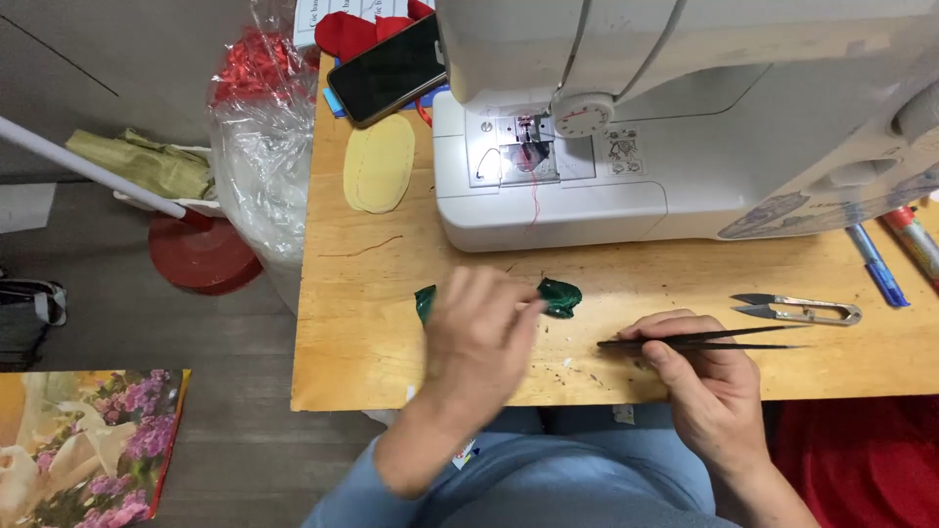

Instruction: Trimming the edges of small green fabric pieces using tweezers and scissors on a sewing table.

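Green fabric [558, 296] lies on the table [362, 332] before the sewing machine [626, 147], pinched in my left hand [479, 342], whose blur hides most of the piece. My right hand [709, 376] pinches black tweezers [704, 341], tips pointing left. Snips [797, 310] lie unused nearby. Loose thread scraps suggest trimming is partly done; seams cannot be made out.
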